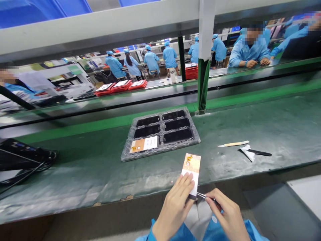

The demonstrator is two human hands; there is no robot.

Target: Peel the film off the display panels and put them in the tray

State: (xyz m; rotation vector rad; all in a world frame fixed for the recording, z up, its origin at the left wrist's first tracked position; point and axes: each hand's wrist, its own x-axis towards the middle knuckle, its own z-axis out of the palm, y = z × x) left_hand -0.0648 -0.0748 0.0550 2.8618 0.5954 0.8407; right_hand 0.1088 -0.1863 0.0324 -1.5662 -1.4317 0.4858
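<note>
1. The left hand (175,198) has the panel (192,169) clamped, fingers laid flat across its near half and the thumb at its lower end. The panel's white, tan and orange side faces up, and its far end points away from the person, over the bench's front edge.
2. The right hand (225,209) is closed on a pair of slim tweezers (201,194), thumb and fingers pinched together. Their tips come right up to the panel's near right edge, just beside the left grip; whether they pinch anything, I can't tell from here.
3. Beyond the grip and to its left, a clear plastic tray (122,156) sits on the green bench (87,164). Five dark panels (178,135) lie in its pockets, and the pocket nearest the left corner holds a white-and-tan panel (150,143).
4. Beyond the right hand lies a pale, pointed stick (234,144). Just nearer than it, a black tool (263,153) lies with one end wrapped in white tissue (247,153).
5. Far past the grip, co-workers in blue sit at other benches, and red stacks (120,86) stand across the way.
</note>
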